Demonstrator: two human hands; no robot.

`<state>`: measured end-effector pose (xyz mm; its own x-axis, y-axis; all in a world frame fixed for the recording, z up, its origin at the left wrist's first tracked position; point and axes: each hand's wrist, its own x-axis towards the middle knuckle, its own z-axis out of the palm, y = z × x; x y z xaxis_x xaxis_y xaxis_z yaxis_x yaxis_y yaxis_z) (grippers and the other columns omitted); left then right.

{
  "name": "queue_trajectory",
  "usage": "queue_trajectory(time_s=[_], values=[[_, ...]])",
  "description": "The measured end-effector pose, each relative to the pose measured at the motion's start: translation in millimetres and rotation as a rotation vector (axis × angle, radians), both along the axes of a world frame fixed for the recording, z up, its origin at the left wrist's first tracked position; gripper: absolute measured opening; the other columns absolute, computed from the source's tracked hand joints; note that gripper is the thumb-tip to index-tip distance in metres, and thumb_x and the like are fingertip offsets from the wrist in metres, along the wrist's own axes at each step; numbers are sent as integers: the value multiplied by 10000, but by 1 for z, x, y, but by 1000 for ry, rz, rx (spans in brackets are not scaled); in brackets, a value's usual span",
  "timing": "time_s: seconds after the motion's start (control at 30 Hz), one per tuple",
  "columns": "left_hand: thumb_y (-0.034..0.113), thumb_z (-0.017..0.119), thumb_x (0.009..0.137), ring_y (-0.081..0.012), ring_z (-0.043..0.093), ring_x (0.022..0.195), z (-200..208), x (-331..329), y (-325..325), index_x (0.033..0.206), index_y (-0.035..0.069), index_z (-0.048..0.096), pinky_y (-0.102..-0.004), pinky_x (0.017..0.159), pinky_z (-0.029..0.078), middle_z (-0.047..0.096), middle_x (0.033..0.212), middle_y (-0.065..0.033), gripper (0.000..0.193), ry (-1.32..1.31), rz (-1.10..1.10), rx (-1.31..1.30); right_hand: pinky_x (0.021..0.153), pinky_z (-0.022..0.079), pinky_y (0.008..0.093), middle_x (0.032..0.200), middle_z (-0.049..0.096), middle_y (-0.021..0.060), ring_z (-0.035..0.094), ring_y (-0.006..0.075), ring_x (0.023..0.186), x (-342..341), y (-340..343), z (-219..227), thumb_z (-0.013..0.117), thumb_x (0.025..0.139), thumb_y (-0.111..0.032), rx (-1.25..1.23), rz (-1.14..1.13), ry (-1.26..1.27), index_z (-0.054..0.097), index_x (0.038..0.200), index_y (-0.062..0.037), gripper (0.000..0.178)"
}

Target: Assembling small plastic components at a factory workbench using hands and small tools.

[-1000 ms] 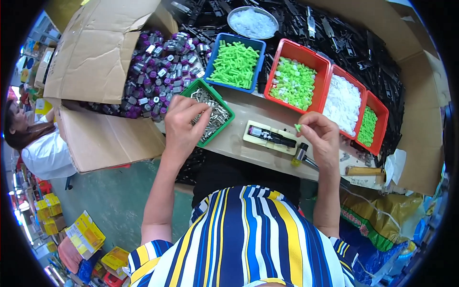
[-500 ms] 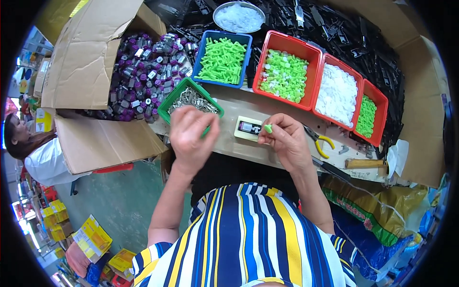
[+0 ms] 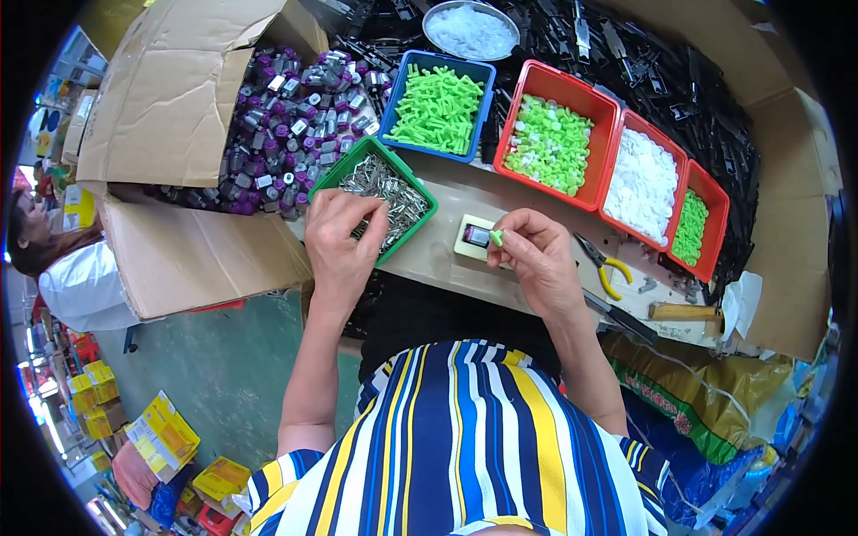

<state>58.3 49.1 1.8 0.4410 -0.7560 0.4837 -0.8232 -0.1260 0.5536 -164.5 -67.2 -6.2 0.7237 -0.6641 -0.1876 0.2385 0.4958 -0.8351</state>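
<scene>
My left hand [image 3: 344, 243] is at the near left side of a green bin [image 3: 424, 229] of small metal pins [image 3: 393, 198]. Its fingers are curled, with thumb and index finger brought close together over the pins; whatever is between them is too small to make out. Between thumb and fingertips, my right hand [image 3: 541, 259] pinches a small bright green plastic piece [image 3: 497, 238]. That hand is just right of a cream block [image 3: 468, 251], in which a dark and purple part [image 3: 476, 235] lies. The fingers cover the block's right end.
Beyond stand a blue bin [image 3: 385, 125] of green sticks and red bins [image 3: 502, 163] of green and white pieces. An open carton [image 3: 170, 116] of purple-grey parts is left. Yellow-handled pliers [image 3: 613, 277], a black-handled tool [image 3: 626, 320] and a wooden handle [image 3: 681, 312] lie right.
My left hand has moved left and closer to the pins in the green bin. My right hand still holds the green piece beside the block. The whole view has shifted a little.
</scene>
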Motion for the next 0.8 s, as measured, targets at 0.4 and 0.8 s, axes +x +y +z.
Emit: queue_trajectory(time_s=[0.4,0.8], values=[[-8,787,631,-250,616,797,20,-70,-8,846,54,734,-359,728,477,676,780,-37,229,69,-287,-263,794,550,281,964,683,72,687,152,850,0,8,-5,655,974,-161,205,56,-160,631,1059,-4,181],[28,785,617,-250,611,813,13,-75,-13,850,57,724,-373,721,438,661,785,-24,243,-92,-315,-244,805,540,287,1016,662,50,643,115,898,-5,9,-10,657,970,-187,215,101,-152,618,1063,-23,192]])
